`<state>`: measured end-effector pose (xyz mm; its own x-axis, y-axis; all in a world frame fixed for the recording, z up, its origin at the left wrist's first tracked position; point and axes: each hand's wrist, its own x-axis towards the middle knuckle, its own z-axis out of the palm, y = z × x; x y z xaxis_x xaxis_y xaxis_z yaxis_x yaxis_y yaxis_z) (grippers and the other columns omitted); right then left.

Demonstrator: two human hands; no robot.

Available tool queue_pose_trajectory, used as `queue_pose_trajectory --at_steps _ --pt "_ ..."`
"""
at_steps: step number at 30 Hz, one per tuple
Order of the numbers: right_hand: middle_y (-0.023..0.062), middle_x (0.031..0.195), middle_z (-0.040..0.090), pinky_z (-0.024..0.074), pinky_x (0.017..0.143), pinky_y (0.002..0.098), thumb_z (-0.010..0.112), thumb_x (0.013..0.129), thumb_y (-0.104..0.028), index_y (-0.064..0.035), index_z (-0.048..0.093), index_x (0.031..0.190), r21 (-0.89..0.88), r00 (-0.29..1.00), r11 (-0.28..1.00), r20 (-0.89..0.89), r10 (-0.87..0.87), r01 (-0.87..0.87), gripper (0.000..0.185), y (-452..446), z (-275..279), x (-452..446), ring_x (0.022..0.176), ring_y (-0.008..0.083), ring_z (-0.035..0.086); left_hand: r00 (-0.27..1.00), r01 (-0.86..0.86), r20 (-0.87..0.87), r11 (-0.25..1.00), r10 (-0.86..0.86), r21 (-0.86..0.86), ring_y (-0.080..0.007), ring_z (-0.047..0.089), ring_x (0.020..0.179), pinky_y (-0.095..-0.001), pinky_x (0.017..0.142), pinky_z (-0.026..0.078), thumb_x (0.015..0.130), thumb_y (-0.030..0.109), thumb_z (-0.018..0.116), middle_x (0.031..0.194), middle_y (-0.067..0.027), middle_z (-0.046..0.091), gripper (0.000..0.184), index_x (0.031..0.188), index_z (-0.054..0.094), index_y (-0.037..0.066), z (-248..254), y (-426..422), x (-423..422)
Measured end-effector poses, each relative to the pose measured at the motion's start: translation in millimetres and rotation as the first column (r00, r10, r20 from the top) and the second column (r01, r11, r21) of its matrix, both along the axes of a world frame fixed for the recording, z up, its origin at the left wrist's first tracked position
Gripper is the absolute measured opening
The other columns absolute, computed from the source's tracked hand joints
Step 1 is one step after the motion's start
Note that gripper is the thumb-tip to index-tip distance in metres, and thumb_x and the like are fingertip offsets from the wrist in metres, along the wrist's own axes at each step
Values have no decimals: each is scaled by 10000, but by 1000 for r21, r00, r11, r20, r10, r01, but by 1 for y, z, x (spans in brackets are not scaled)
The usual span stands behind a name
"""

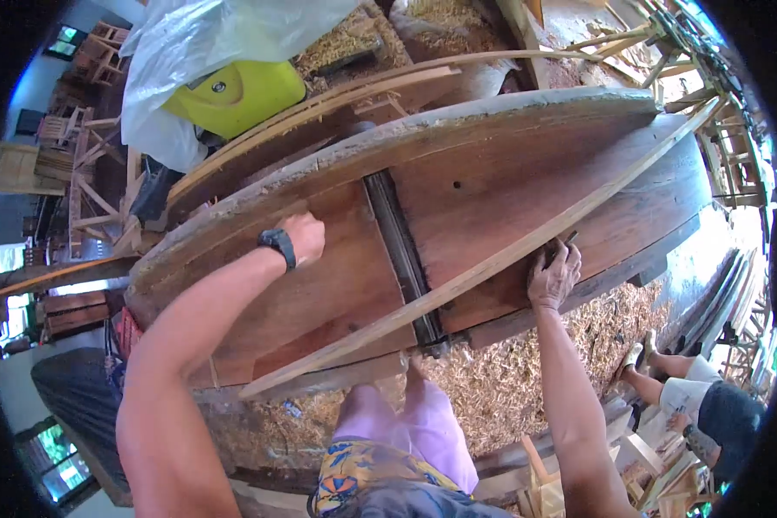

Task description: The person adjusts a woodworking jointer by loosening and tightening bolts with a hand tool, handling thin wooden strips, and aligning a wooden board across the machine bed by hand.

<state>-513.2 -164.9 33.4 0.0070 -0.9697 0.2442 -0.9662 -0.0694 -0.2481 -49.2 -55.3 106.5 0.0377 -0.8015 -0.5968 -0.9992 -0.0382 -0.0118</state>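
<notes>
My left hand, with a dark watch on its wrist, is closed over the reddish-brown workbench top; what it holds, if anything, is hidden. Near the front edge, my right hand has its fingers curled round a small dark object that I cannot make out. Between the hands a long pale wooden strip lies diagonally across the bench. The strip's right end reaches past the bench top. A dark slotted metal bar is set across the bench and passes under the strip.
Wood shavings cover the floor near my legs. Behind the bench are a yellow-green case and plastic sheeting. A co-worker is at the lower right. Wooden frames stand at the left.
</notes>
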Motion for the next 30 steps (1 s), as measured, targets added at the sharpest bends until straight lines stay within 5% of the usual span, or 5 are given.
queue_pose_trajectory --at_steps 4,13,30 --pt "151 1334 495 408 994 498 663 891 -294 -118 593 1260 4 1000 1000 -10 -6 6 415 -1 -1 0 1230 366 485 992 -127 0 991 127 -39 -439 699 847 -493 773 570 764 126 596 851 -291 694 222 809 741 -36 27 5 0" --pt "146 1332 495 404 1000 500 669 881 -281 -111 581 1278 -6 1000 1000 -4 10 -10 441 -1 -2 -1 1240 367 479 999 -35 27 981 41 -192 -410 713 776 -493 736 579 767 130 591 811 -237 709 196 761 741 4 13 19 -11" --pt "175 1334 491 398 995 502 675 875 -287 -132 585 1273 -16 1000 1000 3 4 -4 436 3 -2 -1 1228 386 483 970 244 21 967 -243 -69 -388 711 835 -474 756 577 775 158 603 866 -216 723 203 787 738 7 -6 8 7"
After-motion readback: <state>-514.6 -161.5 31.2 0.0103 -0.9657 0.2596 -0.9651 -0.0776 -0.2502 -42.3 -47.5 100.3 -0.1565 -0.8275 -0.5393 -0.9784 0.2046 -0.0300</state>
